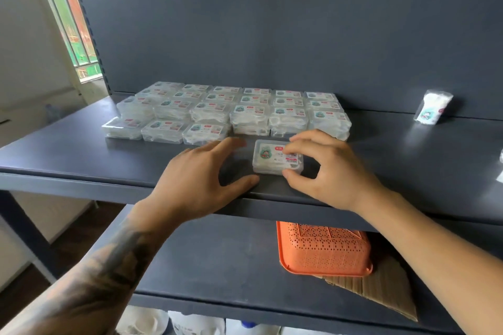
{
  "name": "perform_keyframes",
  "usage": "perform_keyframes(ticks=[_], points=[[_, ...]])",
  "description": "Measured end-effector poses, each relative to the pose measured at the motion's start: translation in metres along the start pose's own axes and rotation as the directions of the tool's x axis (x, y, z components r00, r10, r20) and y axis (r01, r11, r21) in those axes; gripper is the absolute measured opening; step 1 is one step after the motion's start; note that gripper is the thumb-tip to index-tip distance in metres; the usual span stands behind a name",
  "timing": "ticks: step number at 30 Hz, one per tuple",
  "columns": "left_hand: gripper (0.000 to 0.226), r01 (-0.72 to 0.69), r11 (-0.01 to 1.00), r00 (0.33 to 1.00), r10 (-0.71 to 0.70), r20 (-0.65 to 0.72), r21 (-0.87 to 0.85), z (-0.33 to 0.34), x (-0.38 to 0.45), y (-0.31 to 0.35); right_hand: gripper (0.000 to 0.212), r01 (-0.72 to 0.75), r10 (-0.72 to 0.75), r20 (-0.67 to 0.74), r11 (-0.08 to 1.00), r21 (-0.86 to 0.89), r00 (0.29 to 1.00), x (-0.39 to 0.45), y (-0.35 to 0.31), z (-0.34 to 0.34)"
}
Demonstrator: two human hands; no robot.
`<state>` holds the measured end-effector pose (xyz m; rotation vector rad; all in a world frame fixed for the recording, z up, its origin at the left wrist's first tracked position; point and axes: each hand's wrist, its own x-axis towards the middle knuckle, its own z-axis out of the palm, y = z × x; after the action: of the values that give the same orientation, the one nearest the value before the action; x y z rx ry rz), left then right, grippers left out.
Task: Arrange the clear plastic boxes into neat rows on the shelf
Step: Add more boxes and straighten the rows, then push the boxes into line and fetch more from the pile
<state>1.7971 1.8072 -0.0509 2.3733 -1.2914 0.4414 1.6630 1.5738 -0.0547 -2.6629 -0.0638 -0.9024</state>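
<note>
Several clear plastic boxes [226, 110] with labelled lids stand in rows at the back left of the dark grey shelf [81, 155]; some are stacked two high. One single clear box [268, 158] lies apart, near the shelf's front edge, in front of the rows. My right hand [324, 168] grips this box, fingers on its far right corner and thumb at its near edge. My left hand [201, 179] hovers just left of the box with fingers spread, holding nothing; its thumb tip is close to the box's near left corner.
A small clear bag [433, 106] of white items leans against the back panel at the right. On the lower shelf an orange perforated basket [324, 249] lies upside down on cardboard [381, 288]. A window is at the far left.
</note>
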Motion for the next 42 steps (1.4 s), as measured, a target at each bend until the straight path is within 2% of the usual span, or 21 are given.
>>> perform_keyframes(ticks=[5, 11, 17, 25, 33, 35, 38, 40, 42], points=[[0.070, -0.051, 0.991, 0.998, 0.056, -0.038, 0.126, 0.003, -0.024, -0.023, 0.051, -0.082, 0.086, 0.089, 0.996, -0.047, 0.992, -0.001, -0.005, -0.006], [0.076, 0.083, 0.963, 0.996, -0.070, -0.059, 0.257, 0.009, -0.037, -0.024, 0.059, -0.094, 0.115, 0.118, 0.981, -0.171, 0.986, -0.013, -0.035, -0.005], [0.077, 0.126, 0.954, 0.992, -0.117, -0.049, 0.271, 0.014, -0.038, -0.024, 0.049, -0.116, 0.169, 0.206, 0.962, -0.247, 0.964, 0.015, -0.045, 0.009], [0.078, 0.142, 0.959, 0.988, -0.124, -0.087, 0.246, 0.016, -0.039, -0.024, 0.048, -0.151, 0.241, 0.310, 0.945, -0.289, 0.920, 0.060, -0.041, 0.035], [0.080, 0.136, 0.961, 0.991, -0.128, -0.048, 0.243, 0.012, -0.040, -0.025, 0.055, -0.203, 0.300, 0.331, 0.933, -0.298, 0.895, 0.062, -0.049, 0.038], [0.080, 0.134, 0.964, 0.991, -0.127, -0.045, 0.230, 0.012, -0.040, -0.026, 0.059, -0.258, 0.332, 0.327, 0.933, -0.249, 0.885, 0.055, -0.051, 0.039], [0.080, 0.118, 0.968, 0.993, -0.109, -0.055, 0.219, 0.014, -0.039, -0.029, 0.061, -0.371, 0.417, 0.245, 0.904, -0.215, 0.875, 0.038, -0.054, 0.034], [0.081, 0.096, 0.972, 0.994, -0.085, -0.062, 0.215, 0.016, -0.041, -0.032, 0.062, -0.413, 0.472, 0.208, 0.870, -0.270, 0.857, 0.024, -0.057, 0.027], [0.082, 0.081, 0.972, 0.995, -0.067, -0.070, 0.222, 0.016, -0.041, -0.033, 0.065, -0.382, 0.480, 0.216, 0.845, -0.374, 0.850, 0.012, -0.062, 0.018]])
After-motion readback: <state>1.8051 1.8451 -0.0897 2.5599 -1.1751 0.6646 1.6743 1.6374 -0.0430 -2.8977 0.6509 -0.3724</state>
